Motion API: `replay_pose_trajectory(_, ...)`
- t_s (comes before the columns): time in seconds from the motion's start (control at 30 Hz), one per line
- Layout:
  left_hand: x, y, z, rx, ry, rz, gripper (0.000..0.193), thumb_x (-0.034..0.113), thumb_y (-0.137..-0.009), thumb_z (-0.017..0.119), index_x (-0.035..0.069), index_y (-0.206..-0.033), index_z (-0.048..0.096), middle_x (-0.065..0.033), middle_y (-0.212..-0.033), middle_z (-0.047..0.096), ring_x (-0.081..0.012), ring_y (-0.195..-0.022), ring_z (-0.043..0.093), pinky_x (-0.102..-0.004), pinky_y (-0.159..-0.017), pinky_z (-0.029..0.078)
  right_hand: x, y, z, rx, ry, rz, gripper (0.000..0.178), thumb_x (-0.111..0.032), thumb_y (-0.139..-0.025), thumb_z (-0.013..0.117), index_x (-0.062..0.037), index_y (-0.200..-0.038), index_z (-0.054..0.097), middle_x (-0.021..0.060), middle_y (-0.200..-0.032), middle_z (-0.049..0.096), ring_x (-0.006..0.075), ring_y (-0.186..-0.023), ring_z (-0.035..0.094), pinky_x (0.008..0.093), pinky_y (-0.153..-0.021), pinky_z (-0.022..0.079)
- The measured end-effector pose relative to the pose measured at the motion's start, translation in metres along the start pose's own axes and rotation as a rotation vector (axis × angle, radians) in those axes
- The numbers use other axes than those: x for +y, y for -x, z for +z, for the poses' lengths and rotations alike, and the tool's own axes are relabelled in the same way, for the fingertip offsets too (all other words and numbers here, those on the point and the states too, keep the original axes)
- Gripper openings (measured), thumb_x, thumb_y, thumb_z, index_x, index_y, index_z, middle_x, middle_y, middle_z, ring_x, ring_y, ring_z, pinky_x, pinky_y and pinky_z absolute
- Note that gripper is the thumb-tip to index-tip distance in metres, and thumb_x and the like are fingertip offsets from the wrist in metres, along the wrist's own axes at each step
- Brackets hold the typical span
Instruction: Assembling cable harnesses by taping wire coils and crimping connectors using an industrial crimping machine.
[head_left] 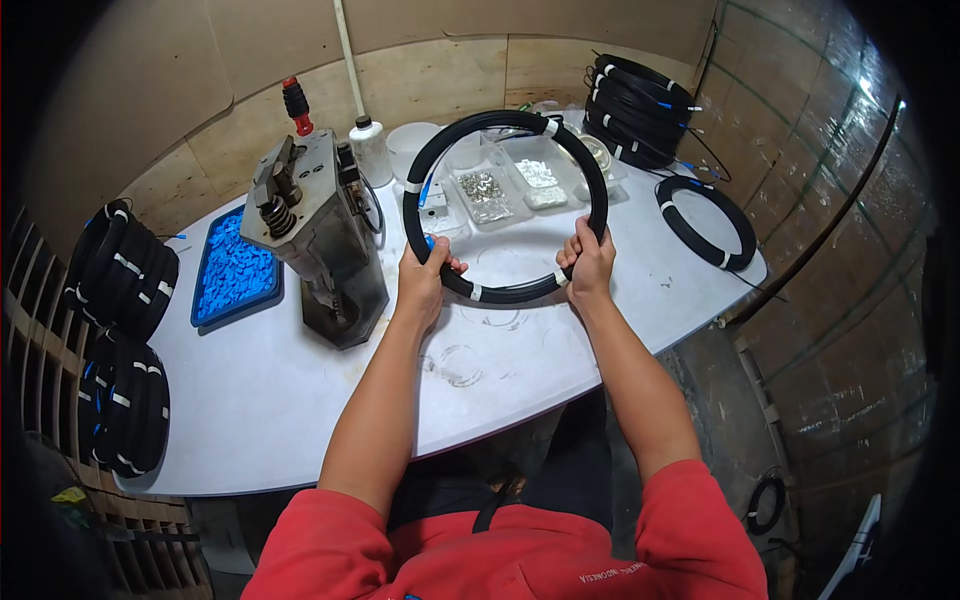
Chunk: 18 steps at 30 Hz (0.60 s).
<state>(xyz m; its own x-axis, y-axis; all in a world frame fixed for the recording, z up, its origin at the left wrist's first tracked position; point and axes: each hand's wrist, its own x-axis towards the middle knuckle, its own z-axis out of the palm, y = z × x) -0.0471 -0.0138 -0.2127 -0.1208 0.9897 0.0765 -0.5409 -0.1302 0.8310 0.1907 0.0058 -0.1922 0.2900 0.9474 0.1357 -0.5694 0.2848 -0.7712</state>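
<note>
A coil of black cable (421, 170), bound with several white bands, is held up over the white table by both hands. My left hand (428, 272) is closed around the coil's lower left side, near a small blue cable end. On the lower right side, my right hand (588, 262) grips the same coil with its fingers wrapped round it. Through the ring show a clear tray of small metal parts (485, 192) and a clear tray of white pieces (541, 183).
Left of the coil stands a metal press (320, 215). Beyond it lies a blue tray (205, 318) of blue clips. Coils are stacked at the far right (640, 110) and left edge (125, 270); a single coil (735, 215) lies right. A white bottle (369, 150) stands behind.
</note>
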Motion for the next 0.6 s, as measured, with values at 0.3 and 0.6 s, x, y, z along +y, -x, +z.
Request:
replay_pose_trajectory(0.3,0.0007,0.0035,0.0040,-0.022,0.005,0.017,0.020,0.016,-0.098,0.064,0.009,-0.103,0.045,-0.0020,-0.080,0.049,-0.0131,-0.067,0.052,-0.0343,-0.067,0.054,-0.0025,-0.0007,0.0022,0.032,0.037,0.026,0.014,-0.017,-0.097,0.063,-0.0099,-0.099,0.052,-0.0032,-0.061,0.038,0.0069,-0.045,0.037,0.0256,-0.041,0.036)
replay_pose_trajectory(0.6,0.0003,0.0043,0.0020,-0.026,-0.007,0.024,0.020,0.014,-0.098,0.064,0.009,-0.102,0.046,-0.0017,-0.082,0.048,-0.0125,-0.064,0.050,-0.0337,-0.064,0.052,-0.0041,0.0015,0.0046,0.064,0.116,0.077,0.019,-0.021,-0.097,0.063,-0.0122,-0.090,0.047,-0.0034,-0.064,0.040,0.0075,-0.048,0.038,0.0258,-0.043,0.036)
